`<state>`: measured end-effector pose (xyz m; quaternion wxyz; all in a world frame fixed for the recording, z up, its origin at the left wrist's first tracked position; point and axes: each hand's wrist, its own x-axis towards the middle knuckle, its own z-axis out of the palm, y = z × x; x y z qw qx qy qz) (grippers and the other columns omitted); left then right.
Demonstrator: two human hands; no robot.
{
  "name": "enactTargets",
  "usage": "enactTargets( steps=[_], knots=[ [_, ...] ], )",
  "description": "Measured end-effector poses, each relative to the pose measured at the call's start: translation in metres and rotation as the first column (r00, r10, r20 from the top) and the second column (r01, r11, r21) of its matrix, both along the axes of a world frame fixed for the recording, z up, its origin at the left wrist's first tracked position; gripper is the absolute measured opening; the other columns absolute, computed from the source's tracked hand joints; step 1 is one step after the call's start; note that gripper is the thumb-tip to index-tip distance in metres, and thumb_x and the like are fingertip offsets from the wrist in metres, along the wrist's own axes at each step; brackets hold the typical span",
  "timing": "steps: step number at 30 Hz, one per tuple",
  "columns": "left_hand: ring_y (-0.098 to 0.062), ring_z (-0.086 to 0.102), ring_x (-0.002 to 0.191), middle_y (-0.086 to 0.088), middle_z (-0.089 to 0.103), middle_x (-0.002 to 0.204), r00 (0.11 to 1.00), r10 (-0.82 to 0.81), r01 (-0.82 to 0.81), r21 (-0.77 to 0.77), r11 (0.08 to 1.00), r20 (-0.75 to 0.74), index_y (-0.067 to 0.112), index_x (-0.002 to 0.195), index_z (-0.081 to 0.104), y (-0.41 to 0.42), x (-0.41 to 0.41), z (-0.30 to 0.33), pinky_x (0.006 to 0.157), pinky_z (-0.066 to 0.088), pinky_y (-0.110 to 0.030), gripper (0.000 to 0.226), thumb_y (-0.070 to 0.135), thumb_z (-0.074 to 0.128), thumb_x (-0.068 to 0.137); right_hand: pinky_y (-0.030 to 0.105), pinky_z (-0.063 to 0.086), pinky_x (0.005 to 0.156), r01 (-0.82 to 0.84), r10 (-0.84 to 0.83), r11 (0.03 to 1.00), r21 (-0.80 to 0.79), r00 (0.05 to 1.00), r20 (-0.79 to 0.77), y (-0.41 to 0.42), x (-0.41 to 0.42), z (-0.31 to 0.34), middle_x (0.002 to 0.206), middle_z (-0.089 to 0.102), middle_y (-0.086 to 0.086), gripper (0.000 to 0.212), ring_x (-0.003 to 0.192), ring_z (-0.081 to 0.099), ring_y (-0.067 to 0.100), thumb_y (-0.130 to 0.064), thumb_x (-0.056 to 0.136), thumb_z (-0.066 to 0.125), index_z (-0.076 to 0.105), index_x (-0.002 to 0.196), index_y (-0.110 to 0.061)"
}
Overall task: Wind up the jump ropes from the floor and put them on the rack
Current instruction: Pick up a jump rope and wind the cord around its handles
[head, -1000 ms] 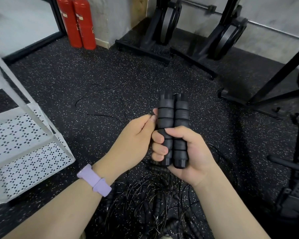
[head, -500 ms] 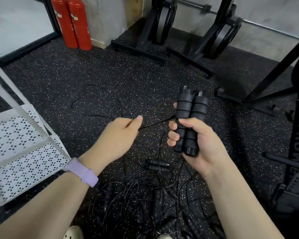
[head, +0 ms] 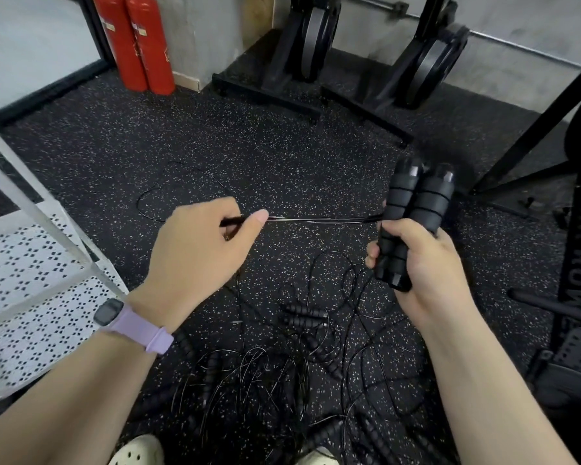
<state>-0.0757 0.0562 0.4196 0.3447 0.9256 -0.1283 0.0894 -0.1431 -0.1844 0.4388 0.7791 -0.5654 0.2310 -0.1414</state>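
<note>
The person is partway through winding one jump rope. The right hand holds the pair of black foam handles upright and side by side, fingers curled round their lower half, the caps tilted a little away. From the handles a thin black cord runs taut and nearly level across to the left hand, which pinches it between thumb and fingers, knuckles up, wrist bent slightly outward, a lilac watch on the forearm. So both hands are closed: the right grip wraps the handles, the left grip is a narrow pinch on the cord.

Beyond the left hand the slack of the same cord seems to trail out in a loop on the speckled rubber floor. I would judge this the start of a wrap: the cord is pulled straight, and the next move calls for carrying it round the handles turn after turn, keeping tension so the coils sit snug and do not slip off the caps.

Below the hands lies a tangled heap of other ropes, handles and cords mixed, not yet wound. The white perforated rack stands at the left, near the left forearm; I see no rope on its visible shelves.
</note>
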Motion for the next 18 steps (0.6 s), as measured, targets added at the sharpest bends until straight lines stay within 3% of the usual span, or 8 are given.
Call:
enactTargets(
  steps=[7,12,14,16,18],
  knots=[
    [-0.013,0.042,0.056,0.009,0.045,0.063,0.895,-0.022,0.011,0.026,1.0,0.446,0.016,0.072,0.061,-0.001,-0.002,0.01,0.048,0.037,-0.03,0.043,0.049,0.062,0.1,0.034,0.046,0.054,-0.079,0.07,0.996,-0.043,0.982,-0.173,0.005,0.002,-0.007,0.092,0.073,0.014,0.022,0.058,0.054,0.021,-0.002,0.096,0.059,0.057,0.117,-0.005],
    [-0.011,0.043,0.052,0.002,0.056,0.063,0.709,-0.032,0.046,0.0,0.999,0.705,0.006,0.071,0.069,0.007,-0.001,0.019,0.042,0.033,-0.026,0.046,0.044,0.07,0.096,0.035,0.046,0.057,-0.031,0.029,0.995,-0.09,0.999,-0.027,0.01,0.003,0.001,0.09,0.074,0.011,0.017,0.061,0.053,0.022,0.0,0.097,0.058,0.058,0.11,-0.011],
    [-0.014,0.047,0.05,0.006,0.057,0.063,0.778,-0.056,0.069,0.004,0.998,0.626,0.008,0.072,0.069,0.01,-0.002,0.029,0.043,0.038,-0.03,0.049,0.053,0.069,0.093,0.035,0.045,0.056,0.034,-0.029,0.993,-0.114,0.998,0.05,0.014,0.004,0.004,0.088,0.073,0.009,0.015,0.061,0.053,0.021,0.001,0.097,0.058,0.058,0.105,-0.012],
    [-0.017,0.054,0.05,0.006,0.06,0.059,0.95,-0.074,0.059,0.057,0.997,0.304,0.017,0.073,0.067,0.013,-0.001,0.033,0.047,0.046,-0.033,0.052,0.068,0.065,0.086,0.035,0.041,0.056,0.102,-0.089,0.987,-0.125,0.991,0.102,0.015,0.004,0.005,0.084,0.071,0.007,0.014,0.059,0.052,0.021,0.001,0.097,0.057,0.057,0.101,-0.013],
    [-0.015,0.057,0.05,0.004,0.061,0.058,0.996,-0.062,0.076,0.258,0.963,-0.062,0.021,0.073,0.062,0.023,0.01,0.019,0.048,0.044,-0.028,0.052,0.072,0.065,0.082,0.036,0.037,0.055,0.175,-0.161,0.979,-0.109,0.979,0.126,0.013,0.004,0.005,0.078,0.069,0.005,0.015,0.056,0.052,0.02,0.001,0.096,0.057,0.057,0.095,-0.014]
  ],
)
